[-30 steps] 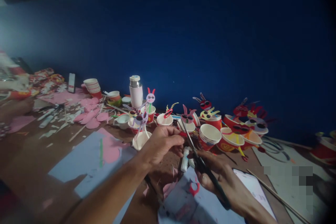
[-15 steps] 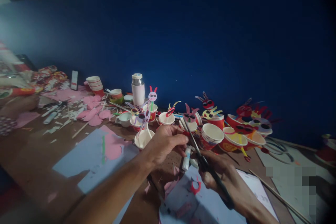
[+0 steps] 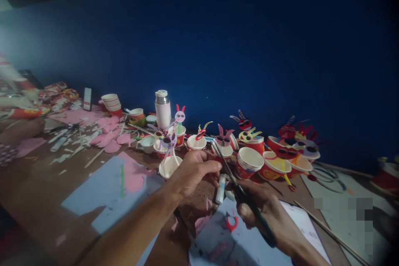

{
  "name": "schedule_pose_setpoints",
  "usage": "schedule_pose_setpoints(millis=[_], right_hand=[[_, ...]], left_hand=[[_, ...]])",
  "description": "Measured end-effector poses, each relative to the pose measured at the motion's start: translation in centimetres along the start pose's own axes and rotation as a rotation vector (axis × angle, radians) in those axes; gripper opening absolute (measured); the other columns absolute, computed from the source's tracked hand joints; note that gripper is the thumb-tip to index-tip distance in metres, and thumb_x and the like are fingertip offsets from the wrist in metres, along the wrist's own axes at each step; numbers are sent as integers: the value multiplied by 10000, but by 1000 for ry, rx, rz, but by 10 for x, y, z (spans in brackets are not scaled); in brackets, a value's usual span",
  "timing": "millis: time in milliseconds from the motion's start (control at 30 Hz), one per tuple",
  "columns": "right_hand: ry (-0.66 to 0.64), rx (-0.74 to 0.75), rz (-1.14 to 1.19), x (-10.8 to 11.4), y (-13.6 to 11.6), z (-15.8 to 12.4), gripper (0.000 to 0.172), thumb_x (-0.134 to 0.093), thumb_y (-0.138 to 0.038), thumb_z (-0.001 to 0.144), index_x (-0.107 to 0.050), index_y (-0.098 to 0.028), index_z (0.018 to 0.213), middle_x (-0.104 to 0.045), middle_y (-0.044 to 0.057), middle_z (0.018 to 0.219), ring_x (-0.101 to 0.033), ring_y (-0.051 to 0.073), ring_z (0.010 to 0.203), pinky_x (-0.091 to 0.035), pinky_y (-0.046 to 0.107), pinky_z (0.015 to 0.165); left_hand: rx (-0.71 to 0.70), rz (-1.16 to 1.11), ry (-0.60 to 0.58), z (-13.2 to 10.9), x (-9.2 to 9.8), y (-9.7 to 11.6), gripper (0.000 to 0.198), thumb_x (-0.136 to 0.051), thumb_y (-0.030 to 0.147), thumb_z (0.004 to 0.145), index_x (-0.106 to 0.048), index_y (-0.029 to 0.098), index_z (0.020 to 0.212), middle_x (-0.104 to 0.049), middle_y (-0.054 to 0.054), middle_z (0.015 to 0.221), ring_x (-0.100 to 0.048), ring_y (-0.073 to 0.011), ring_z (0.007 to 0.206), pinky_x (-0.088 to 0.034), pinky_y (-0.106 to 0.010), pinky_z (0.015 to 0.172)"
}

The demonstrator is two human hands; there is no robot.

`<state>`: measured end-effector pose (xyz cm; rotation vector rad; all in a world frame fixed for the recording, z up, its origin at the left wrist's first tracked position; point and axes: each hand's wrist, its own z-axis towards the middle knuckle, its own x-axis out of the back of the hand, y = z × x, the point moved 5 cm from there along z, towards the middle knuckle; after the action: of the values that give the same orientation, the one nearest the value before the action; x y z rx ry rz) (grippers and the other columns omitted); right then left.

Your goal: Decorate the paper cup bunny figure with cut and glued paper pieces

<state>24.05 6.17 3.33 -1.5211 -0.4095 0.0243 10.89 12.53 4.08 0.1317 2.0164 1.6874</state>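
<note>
My right hand (image 3: 264, 214) is wrapped round a pair of black-handled scissors (image 3: 238, 191), whose blades point up and to the left. Just left of the blades is my left hand (image 3: 198, 168), thumb and fingers pinched together; anything between them is too small or hidden to make out. Below the fingertips a glue stick (image 3: 220, 190) lies near a roll of tape (image 3: 230, 195). Under my hands, blue paper (image 3: 218, 237) carries a red paper scrap (image 3: 232, 221). Behind them stand paper cups (image 3: 197, 144) with cut-paper faces, and a stack of cups (image 3: 250, 158).
A pink flask (image 3: 163, 114) stands by the blue wall (image 3: 218, 41). To the left lie pink paper cutouts (image 3: 110, 137), white scraps and a blue sheet (image 3: 84, 191). Another person's arm (image 3: 21, 135) is at the far left. Thin sticks (image 3: 330, 230) lie on the right.
The view has shifted slightly, so the table items sit a little further left. My hands and the scissors keep nearly the same pose.
</note>
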Motion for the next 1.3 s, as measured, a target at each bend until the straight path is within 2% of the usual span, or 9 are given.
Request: schedule_pose_setpoints(millis=[167, 333, 533, 667, 933, 1033, 1133, 1233, 1300], right_hand=[[4, -21, 30, 2, 3, 1, 482, -621, -555, 669, -613, -117, 870, -414, -33, 578, -373, 76, 476, -338, 190, 419], [17, -1, 69, 14, 8, 5, 470, -616, -504, 699, -562, -106, 944, -445, -49, 526, -390, 67, 409, -318, 183, 387], [67, 98, 93, 26, 4, 4, 414, -555, -504, 753, -540, -113, 887, -448, -55, 473, -401, 81, 403, -323, 202, 407], [31, 127, 99, 24, 6, 3, 408, -530, -506, 780, -525, -123, 920, -458, -53, 490, -417, 88, 416, -318, 210, 421], [10, 99, 82, 19, 4, -2, 459, -526, -538, 773, -520, -130, 983, -453, -53, 493, -430, 97, 423, -317, 212, 419], [32, 108, 70, 19, 1, -4, 447, -538, -540, 764, -544, -138, 959, -464, -46, 501, -431, 95, 431, -325, 212, 421], [63, 135, 68, 20, 0, -5, 434, -563, -526, 753, -567, -143, 956, -479, -40, 498, -432, 93, 427, -338, 213, 418], [2, 117, 36, 14, 1, -4, 436, -591, -499, 736, -586, -130, 970, -496, -30, 519, -441, 94, 430, -344, 210, 406], [-65, 85, -33, 4, 1, -6, 467, -637, -447, 710, -571, -135, 1051, -554, -6, 585, -502, 117, 491, -383, 218, 444]], left_hand=[[12, 11, 6, -1, 0, 1, 110, -628, 186, 635, -562, 107, 597, -563, 7, 538, -535, -84, 434, -483, -216, 457], [8, -34, 26, 1, 2, -2, 85, -585, 167, 700, -609, 91, 673, -612, -33, 616, -563, -107, 524, -492, -230, 486], [195, -224, 55, -2, 12, -19, 221, -464, 38, 720, -629, 56, 867, -681, -129, 786, -629, -156, 670, -508, -268, 596], [303, -356, 75, -12, 24, -32, 241, -439, 84, 749, -616, 28, 903, -676, -184, 898, -646, -225, 820, -505, -302, 669], [371, -437, 84, -25, 35, -45, 296, -382, 190, 820, -610, 17, 894, -674, -200, 893, -649, -211, 759, -501, -307, 653], [312, -330, 133, -37, 46, -51, 207, -463, 187, 812, -611, 50, 855, -684, -164, 814, -640, -185, 671, -500, -287, 597], [265, -182, 142, -60, 60, -59, 122, -570, 184, 758, -612, 74, 789, -669, -109, 688, -594, -148, 553, -478, -260, 527], [246, -64, 173, -91, 76, -65, 186, -638, 263, 720, -621, 86, 774, -646, -75, 634, -561, -129, 524, -447, -238, 504], [271, 11, 245, -111, 88, -67, 203, -661, 294, 692, -619, 100, 734, -636, -56, 608, -542, -116, 496, -423, -226, 491]])
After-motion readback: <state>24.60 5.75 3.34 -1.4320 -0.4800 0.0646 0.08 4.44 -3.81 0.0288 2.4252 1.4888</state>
